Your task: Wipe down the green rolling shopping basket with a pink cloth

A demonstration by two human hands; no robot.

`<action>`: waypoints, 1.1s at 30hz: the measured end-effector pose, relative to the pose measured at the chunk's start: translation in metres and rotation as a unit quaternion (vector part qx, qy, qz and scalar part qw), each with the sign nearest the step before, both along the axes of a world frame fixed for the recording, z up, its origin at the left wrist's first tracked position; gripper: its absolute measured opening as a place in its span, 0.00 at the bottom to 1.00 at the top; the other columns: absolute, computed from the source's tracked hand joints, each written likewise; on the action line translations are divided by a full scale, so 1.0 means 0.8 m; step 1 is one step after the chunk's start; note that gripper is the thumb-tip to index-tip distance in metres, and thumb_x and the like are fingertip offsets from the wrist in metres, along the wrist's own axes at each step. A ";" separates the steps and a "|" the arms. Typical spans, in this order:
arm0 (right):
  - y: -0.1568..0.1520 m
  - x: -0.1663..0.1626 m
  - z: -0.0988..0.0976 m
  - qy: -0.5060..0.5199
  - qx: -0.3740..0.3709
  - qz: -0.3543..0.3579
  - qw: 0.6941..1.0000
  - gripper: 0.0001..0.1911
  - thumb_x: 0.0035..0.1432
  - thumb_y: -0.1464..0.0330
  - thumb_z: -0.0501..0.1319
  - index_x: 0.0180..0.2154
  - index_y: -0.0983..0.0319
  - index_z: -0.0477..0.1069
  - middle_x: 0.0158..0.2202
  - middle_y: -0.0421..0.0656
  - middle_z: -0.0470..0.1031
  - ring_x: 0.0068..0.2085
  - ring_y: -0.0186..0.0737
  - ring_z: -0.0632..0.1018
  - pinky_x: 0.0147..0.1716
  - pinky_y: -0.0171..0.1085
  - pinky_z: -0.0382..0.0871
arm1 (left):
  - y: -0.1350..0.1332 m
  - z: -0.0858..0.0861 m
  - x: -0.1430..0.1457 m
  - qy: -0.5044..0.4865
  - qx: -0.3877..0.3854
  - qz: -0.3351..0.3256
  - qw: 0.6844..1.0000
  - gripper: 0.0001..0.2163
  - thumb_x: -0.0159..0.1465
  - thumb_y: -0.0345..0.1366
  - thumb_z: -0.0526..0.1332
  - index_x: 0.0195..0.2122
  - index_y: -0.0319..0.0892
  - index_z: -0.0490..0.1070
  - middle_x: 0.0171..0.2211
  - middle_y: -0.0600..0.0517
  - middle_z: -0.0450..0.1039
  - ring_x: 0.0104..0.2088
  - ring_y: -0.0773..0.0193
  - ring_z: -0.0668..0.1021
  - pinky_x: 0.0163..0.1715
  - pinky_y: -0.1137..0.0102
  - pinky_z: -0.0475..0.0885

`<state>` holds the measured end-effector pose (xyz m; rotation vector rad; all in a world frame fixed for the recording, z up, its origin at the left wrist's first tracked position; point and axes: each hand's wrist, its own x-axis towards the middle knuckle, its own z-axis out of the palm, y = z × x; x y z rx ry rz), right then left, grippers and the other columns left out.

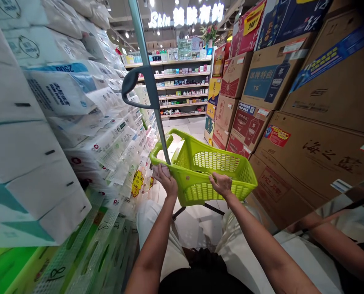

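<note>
A lime-green plastic shopping cart (pixel 197 173) with perforated walls stands sideways in front of my knees. My left hand (pixel 167 181) presses a crumpled pale cloth (pixel 161 171) against the cart's left end, close to the foot of its grey upright pole (pixel 152 87). Farther up the pole sits a dark grey loop handle (pixel 131 87). My right hand (pixel 221 183) is closed over the near rim of the basket, fingers curled over the edge. Inside, a pale panel (pixel 178 151) shows at the left end; part of the basket floor is hidden by the near wall.
Stacked plastic-wrapped tissue packs (pixel 68 94) rise close on the left, above green-and-clear packages (pixel 86 245). Cardboard cartons (pixel 316 151) form a wall on the right. Shelves of small goods (pixel 183 85) stand at the aisle's far end. A mirror-like surface (pixel 331 241) reflects an arm.
</note>
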<state>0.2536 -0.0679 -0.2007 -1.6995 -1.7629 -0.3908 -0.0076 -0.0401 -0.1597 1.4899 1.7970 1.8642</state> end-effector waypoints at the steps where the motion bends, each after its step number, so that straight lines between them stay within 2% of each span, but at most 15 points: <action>1: 0.000 0.003 -0.001 0.001 0.003 0.001 1.000 0.26 0.70 0.52 0.49 0.27 0.59 0.71 0.21 0.43 0.71 0.25 0.38 0.65 0.31 0.38 0.44 | 0.001 0.006 0.000 0.001 0.008 0.000 1.000 0.34 0.62 0.24 0.55 0.71 0.41 0.56 0.66 0.34 0.56 0.71 0.46 0.60 0.70 0.51 0.57; 3: 0.000 0.006 0.000 0.004 0.007 0.003 1.000 0.25 0.69 0.52 0.50 0.27 0.59 0.71 0.21 0.43 0.71 0.25 0.38 0.65 0.31 0.38 0.44 | -0.008 -0.002 0.006 -0.001 0.005 -0.016 1.000 0.33 0.63 0.25 0.54 0.71 0.39 0.56 0.67 0.33 0.55 0.72 0.45 0.60 0.70 0.51 0.58; 6: -0.002 0.008 0.003 0.008 0.011 0.009 1.000 0.24 0.68 0.53 0.51 0.26 0.59 0.71 0.21 0.43 0.71 0.26 0.38 0.66 0.31 0.38 0.44 | -0.033 -0.039 0.019 0.000 -0.033 -0.070 0.997 0.32 0.63 0.27 0.56 0.70 0.37 0.57 0.66 0.33 0.57 0.71 0.45 0.61 0.69 0.51 0.60; 8: -0.002 0.009 0.005 0.007 0.011 0.017 1.000 0.24 0.68 0.53 0.51 0.26 0.59 0.71 0.21 0.43 0.71 0.26 0.38 0.66 0.31 0.38 0.44 | -0.041 -0.050 0.026 0.005 -0.036 -0.080 0.996 0.31 0.62 0.27 0.57 0.69 0.37 0.59 0.64 0.34 0.59 0.70 0.45 0.62 0.69 0.50 0.60; 10: -0.002 0.011 0.007 0.007 0.010 0.020 1.000 0.23 0.67 0.54 0.51 0.26 0.59 0.71 0.21 0.43 0.72 0.26 0.38 0.66 0.31 0.38 0.44 | -0.036 -0.035 0.028 0.010 -0.013 -0.058 0.998 0.31 0.61 0.25 0.56 0.68 0.38 0.61 0.64 0.34 0.59 0.71 0.45 0.61 0.70 0.50 0.58; 13: -0.002 0.016 0.008 0.011 0.003 0.019 1.000 0.23 0.67 0.53 0.51 0.27 0.59 0.72 0.22 0.43 0.72 0.26 0.38 0.67 0.30 0.38 0.45 | -0.015 0.017 0.020 0.029 0.032 -0.011 0.999 0.31 0.61 0.24 0.55 0.67 0.38 0.63 0.65 0.34 0.56 0.72 0.45 0.59 0.71 0.50 0.57; 15: -0.002 0.019 0.008 0.019 -0.006 0.018 1.000 0.23 0.66 0.53 0.51 0.28 0.59 0.73 0.22 0.43 0.73 0.26 0.38 0.67 0.30 0.38 0.44 | -0.006 0.044 0.013 0.047 0.047 -0.003 0.998 0.29 0.62 0.24 0.55 0.67 0.39 0.64 0.66 0.35 0.55 0.72 0.46 0.59 0.71 0.51 0.56; 17: -0.001 0.021 0.007 0.032 -0.017 0.012 0.999 0.23 0.66 0.53 0.50 0.27 0.59 0.72 0.21 0.42 0.72 0.25 0.38 0.67 0.30 0.37 0.44 | -0.008 0.051 0.006 0.066 0.052 -0.022 0.996 0.27 0.64 0.25 0.54 0.66 0.37 0.65 0.65 0.34 0.56 0.72 0.46 0.59 0.72 0.51 0.56; 20: 0.001 0.027 0.006 0.052 -0.031 -0.002 0.998 0.25 0.66 0.52 0.50 0.24 0.59 0.70 0.19 0.42 0.70 0.24 0.37 0.66 0.29 0.37 0.43 | -0.027 0.043 -0.001 0.104 0.061 -0.067 0.990 0.23 0.67 0.29 0.53 0.63 0.36 0.68 0.64 0.33 0.60 0.70 0.45 0.62 0.71 0.50 0.57; 22: 0.003 0.034 0.005 0.056 -0.036 -0.001 0.998 0.26 0.66 0.52 0.49 0.22 0.59 0.69 0.18 0.41 0.69 0.24 0.37 0.66 0.29 0.37 0.43 | -0.039 0.046 -0.007 0.129 0.076 -0.067 0.986 0.20 0.68 0.30 0.52 0.59 0.38 0.72 0.63 0.34 0.63 0.69 0.46 0.63 0.70 0.49 0.58; 25: 0.005 0.053 0.004 0.056 -0.038 0.004 0.998 0.26 0.66 0.53 0.48 0.21 0.59 0.67 0.19 0.41 0.70 0.24 0.36 0.66 0.29 0.37 0.43 | -0.048 0.077 -0.022 0.172 0.079 -0.055 0.980 0.19 0.68 0.29 0.52 0.56 0.41 0.75 0.63 0.37 0.66 0.67 0.45 0.64 0.69 0.46 0.57; 29: 0.003 0.075 0.004 0.050 -0.032 0.008 0.998 0.26 0.67 0.54 0.49 0.21 0.58 0.67 0.20 0.41 0.71 0.26 0.38 0.67 0.31 0.37 0.49 | -0.051 0.125 -0.039 0.197 0.029 -0.075 0.977 0.17 0.65 0.28 0.55 0.52 0.45 0.77 0.57 0.41 0.71 0.61 0.44 0.68 0.66 0.45 0.61; 31: 0.000 0.076 0.004 0.045 -0.016 0.008 0.999 0.24 0.68 0.56 0.49 0.22 0.58 0.66 0.22 0.42 0.72 0.29 0.39 0.69 0.35 0.37 0.54 | -0.056 0.133 -0.035 0.200 0.010 -0.098 0.975 0.16 0.65 0.28 0.55 0.48 0.46 0.79 0.52 0.42 0.73 0.58 0.44 0.69 0.64 0.44 0.63; 33: -0.003 0.065 0.006 0.052 0.004 0.006 0.999 0.23 0.69 0.59 0.49 0.24 0.58 0.68 0.25 0.43 0.74 0.33 0.40 0.71 0.42 0.38 0.57 | -0.065 0.130 -0.021 0.220 0.001 -0.126 0.967 0.17 0.63 0.26 0.55 0.48 0.44 0.79 0.50 0.42 0.74 0.56 0.43 0.69 0.62 0.43 0.65</action>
